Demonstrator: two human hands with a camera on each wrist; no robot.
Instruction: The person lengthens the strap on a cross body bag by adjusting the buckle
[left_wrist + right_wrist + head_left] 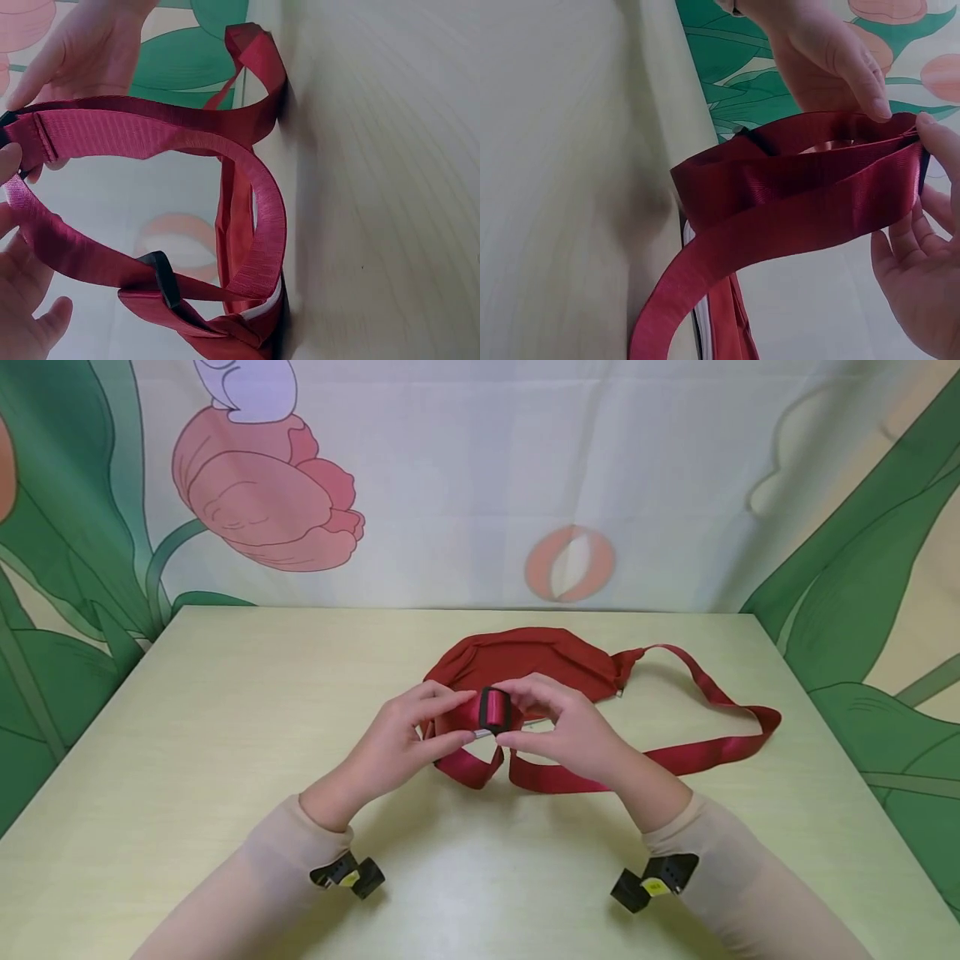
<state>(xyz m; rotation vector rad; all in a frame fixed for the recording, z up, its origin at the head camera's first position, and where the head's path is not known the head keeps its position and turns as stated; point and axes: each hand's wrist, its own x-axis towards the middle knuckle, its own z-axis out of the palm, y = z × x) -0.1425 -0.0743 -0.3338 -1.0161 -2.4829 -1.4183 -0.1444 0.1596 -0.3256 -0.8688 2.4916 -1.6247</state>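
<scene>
So there's a pale yellow-green table [225, 735], and behind it a backdrop curtain [465, 485] printed with a big pink tulip [262, 493] and green leaves [862, 610].

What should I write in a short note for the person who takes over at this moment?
Left hand: pinches the red strap beside the black buckle.
Right hand: pinches the same buckle from the other side.
The red waist bag lies on the table behind the hands; its strap loops out to the right.
Done: buckle lifted.
Left: whether it is clipped, I cannot tell.
</scene>
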